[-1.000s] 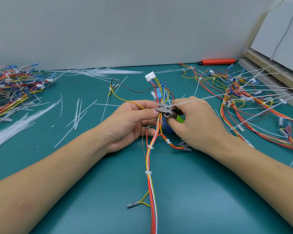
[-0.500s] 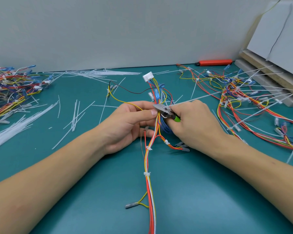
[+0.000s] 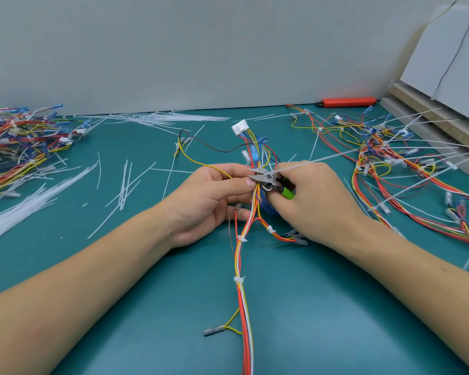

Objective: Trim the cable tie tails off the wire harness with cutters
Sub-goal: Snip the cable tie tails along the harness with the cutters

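At table centre, the left hand (image 3: pixel 214 196) pinches the multicoloured wire harness (image 3: pixel 244 255); the right hand (image 3: pixel 312 201) grips green-handled steel cutters (image 3: pixel 268 181), now opened on the white tie tail (image 3: pixel 325 159) toward two o'clock, uncut.

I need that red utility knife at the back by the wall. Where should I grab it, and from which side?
Grip the red utility knife across the middle of its long body, coming from above: it lies flat along the wall, so the far side is blocked. Loose harnesses crowd the front, so lift straight up.
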`<state>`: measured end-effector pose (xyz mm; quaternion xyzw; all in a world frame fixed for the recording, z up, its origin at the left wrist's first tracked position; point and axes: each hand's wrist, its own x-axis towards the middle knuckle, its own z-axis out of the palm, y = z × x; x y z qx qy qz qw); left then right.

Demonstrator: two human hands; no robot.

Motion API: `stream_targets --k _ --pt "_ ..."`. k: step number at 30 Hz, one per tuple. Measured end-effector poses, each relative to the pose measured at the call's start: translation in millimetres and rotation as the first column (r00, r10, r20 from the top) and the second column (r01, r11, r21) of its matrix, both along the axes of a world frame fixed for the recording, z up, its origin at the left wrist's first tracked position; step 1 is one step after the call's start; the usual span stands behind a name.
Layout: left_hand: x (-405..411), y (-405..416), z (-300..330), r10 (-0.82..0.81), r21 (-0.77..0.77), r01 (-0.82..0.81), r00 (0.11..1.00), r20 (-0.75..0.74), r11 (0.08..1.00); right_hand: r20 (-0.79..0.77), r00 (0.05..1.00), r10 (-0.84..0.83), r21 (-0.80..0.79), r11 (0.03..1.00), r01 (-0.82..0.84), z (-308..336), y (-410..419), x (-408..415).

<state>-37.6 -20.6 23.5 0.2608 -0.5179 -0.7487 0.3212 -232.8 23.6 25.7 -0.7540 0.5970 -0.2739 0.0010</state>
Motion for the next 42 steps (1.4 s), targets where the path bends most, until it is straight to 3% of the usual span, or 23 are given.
stream_targets --k 7,15,25,36,42 --pt "0.0 -0.8 -1.3 -0.021 -0.018 0.021 1.000 -0.002 1.000 0.009 1.000 -0.027 -0.012 1.000 0.027 0.2 0.2 0.5" --pt "-0.3 0.2 -0.8 -0.009 -0.019 0.009 1.000 0.000 1.000 -0.084 0.994 -0.073 0.043 0.996 0.077 2.2 -1.3 3.1" --pt "0.6 -1.1 -1.5 -0.007 -0.003 0.007 1.000 -0.010 1.000 0.019 1.000 0.017 -0.013 1.000 -0.017 -0.8 1.0 1.6" --pt "0.2 -1.6 -2.1 -0.016 -0.028 0.017 1.000 0.006 0.999 0.065 0.997 -0.037 0.005 0.999 0.036 -1.0 0.3 2.0" --pt "1.2 -1.3 -2.4 -0.033 -0.044 0.033 0.999 0.004 0.998 -0.041 0.993 -0.110 0.032 0.993 0.111 -2.1 -1.3 1.9"
